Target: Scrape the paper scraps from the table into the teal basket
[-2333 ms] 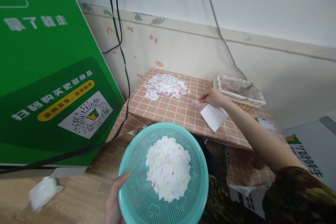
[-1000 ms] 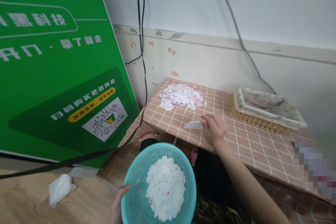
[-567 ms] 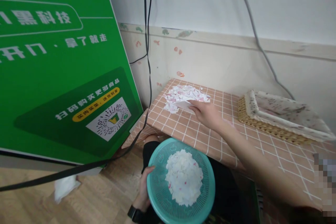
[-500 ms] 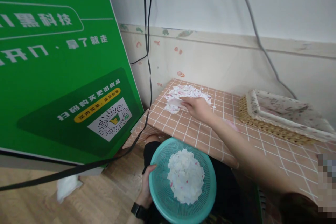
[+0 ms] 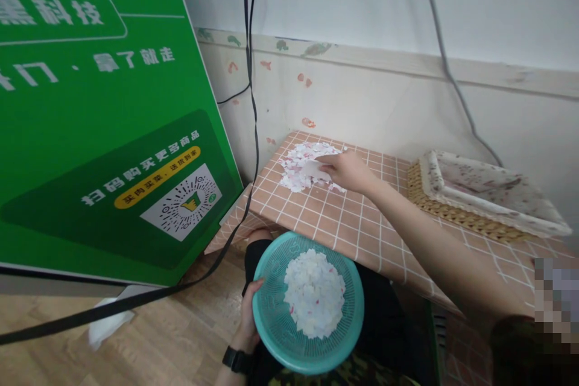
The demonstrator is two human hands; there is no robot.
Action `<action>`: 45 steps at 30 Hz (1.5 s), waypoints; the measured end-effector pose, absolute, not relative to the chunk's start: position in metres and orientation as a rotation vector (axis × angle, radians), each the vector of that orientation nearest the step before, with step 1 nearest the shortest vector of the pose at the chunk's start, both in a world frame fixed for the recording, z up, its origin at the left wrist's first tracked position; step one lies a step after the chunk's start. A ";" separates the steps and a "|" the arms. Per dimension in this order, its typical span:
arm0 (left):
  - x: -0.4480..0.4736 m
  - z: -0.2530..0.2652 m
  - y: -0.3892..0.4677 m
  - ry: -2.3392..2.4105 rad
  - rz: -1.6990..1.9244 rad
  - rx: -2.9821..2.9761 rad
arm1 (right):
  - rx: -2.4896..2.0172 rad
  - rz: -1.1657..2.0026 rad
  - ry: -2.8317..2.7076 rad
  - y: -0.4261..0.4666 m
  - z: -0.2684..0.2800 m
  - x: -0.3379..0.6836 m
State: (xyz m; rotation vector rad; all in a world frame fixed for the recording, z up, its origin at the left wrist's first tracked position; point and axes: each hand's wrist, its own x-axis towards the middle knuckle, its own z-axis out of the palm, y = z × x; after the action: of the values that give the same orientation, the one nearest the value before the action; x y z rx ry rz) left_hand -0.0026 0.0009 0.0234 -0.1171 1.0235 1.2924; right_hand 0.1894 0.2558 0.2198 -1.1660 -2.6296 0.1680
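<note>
My left hand (image 5: 248, 312) grips the left rim of a turquoise plastic colander (image 5: 268, 329), which rests over my lap. Small white paper scraps (image 5: 314, 295), with a few pink and red bits, are heaped inside it. On the table, my right hand (image 5: 347, 170) pinches a flat, pale white piece (image 5: 313, 170), perhaps a card or scraper. That piece touches a spread pile of white and pink paper scraps (image 5: 296, 163) at the table's far left corner. The fingertips of my left hand show on the rim; the rest curl out of sight underneath.
The table has a brown checked cloth (image 5: 335, 217). A wicker basket (image 5: 470, 217) with a floral lining stands at the right. To the left rises a green printed cabinet (image 5: 149, 90). Black cables (image 5: 254, 126) hang before it, and a white bag (image 5: 108, 321) lies on the floor.
My right hand has moved slightly right and up over the scraps, with the pale piece still pinched. The view has shifted a little. My left hand keeps its hold on the colander.
</note>
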 end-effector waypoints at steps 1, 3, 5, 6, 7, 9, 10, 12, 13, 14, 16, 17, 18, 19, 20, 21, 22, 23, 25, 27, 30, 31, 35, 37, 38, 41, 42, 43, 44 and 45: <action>-0.002 0.021 0.002 1.021 1.288 -0.120 | -1.148 0.143 -2.597 0.255 0.219 0.189; -0.002 0.014 0.003 1.003 1.272 -0.134 | -1.106 0.101 -2.564 0.254 0.214 0.185; -0.003 0.006 0.004 1.010 1.268 -0.164 | -1.091 0.129 -2.595 0.254 0.210 0.181; -0.003 0.002 0.004 1.004 1.267 -0.159 | -1.099 0.138 -2.617 0.255 0.209 0.181; -0.004 -0.002 0.003 1.002 1.278 -0.152 | -1.114 0.139 -2.636 0.257 0.209 0.182; -0.005 -0.007 0.002 0.992 1.270 -0.147 | -1.156 0.133 -2.635 0.260 0.214 0.189; -0.006 -0.008 0.001 0.991 1.269 -0.144 | -1.182 0.132 -2.608 0.262 0.218 0.194; -0.007 -0.009 0.001 0.996 1.278 -0.134 | -1.242 0.130 -2.530 0.265 0.227 0.207; -0.007 -0.009 0.001 1.002 1.291 -0.132 | -1.276 0.123 -2.493 0.267 0.230 0.213; -0.007 -0.008 0.001 1.010 1.304 -0.134 | -1.311 0.112 -2.465 0.267 0.233 0.218; -0.007 -0.007 0.002 1.024 1.312 -0.144 | -1.358 0.090 -2.443 0.267 0.232 0.223; -0.006 -0.007 0.003 1.026 1.308 -0.145 | -1.364 0.088 -2.444 0.267 0.229 0.223; -0.006 -0.007 0.003 1.024 1.297 -0.143 | -1.365 0.091 -2.446 0.266 0.226 0.222; -0.006 -0.007 0.003 1.019 1.284 -0.141 | -1.359 0.096 -2.450 0.265 0.221 0.220; -0.005 -0.007 0.004 1.011 1.272 -0.140 | -1.350 0.103 -2.458 0.264 0.217 0.218; -0.005 -0.007 0.004 1.006 1.269 -0.141 | -1.335 0.114 -2.473 0.264 0.213 0.216; -0.005 -0.008 0.004 1.005 1.277 -0.143 | -1.317 0.125 -2.488 0.263 0.210 0.214; -0.005 -0.008 0.003 1.008 1.292 -0.146 | -1.299 0.133 -2.501 0.262 0.208 0.212; -0.004 -0.008 0.003 1.001 1.316 -0.146 | -1.273 0.143 -2.506 0.261 0.208 0.211; -0.005 -0.008 0.003 0.975 1.302 -0.142 | -1.275 0.125 -2.493 0.259 0.210 0.212; -0.006 -0.007 0.003 0.960 1.265 -0.136 | -1.276 0.106 -2.535 0.255 0.214 0.213; -0.006 -0.007 0.003 0.970 1.264 -0.140 | -1.263 0.114 -2.558 0.253 0.215 0.214; -0.006 -0.008 0.003 1.001 1.255 -0.170 | -1.218 0.186 -2.563 0.248 0.218 0.214; -0.006 -0.009 0.003 0.996 1.250 -0.171 | -1.201 0.231 -2.532 0.245 0.216 0.211; -0.006 -0.009 0.003 0.991 1.254 -0.168 | -1.183 0.263 -2.520 0.243 0.215 0.210; -0.006 -0.009 0.003 0.981 1.265 -0.160 | -1.152 0.322 -2.504 0.240 0.209 0.203; -0.006 -0.009 0.003 0.980 1.260 -0.159 | -1.170 0.307 -2.507 0.239 0.207 0.201; -0.006 -0.008 0.004 0.979 1.251 -0.158 | -1.200 0.275 -2.511 0.240 0.207 0.199; -0.006 -0.008 0.004 0.979 1.245 -0.157 | -1.233 0.234 -2.515 0.240 0.207 0.198; -0.005 -0.007 0.004 0.980 1.244 -0.157 | -1.260 0.194 -2.515 0.241 0.207 0.198</action>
State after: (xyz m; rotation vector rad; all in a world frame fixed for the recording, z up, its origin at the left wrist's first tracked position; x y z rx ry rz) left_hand -0.0054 0.0035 -0.0070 -0.1571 0.9796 1.2442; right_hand 0.1976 0.2413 0.2074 -1.2599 -2.5149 0.1936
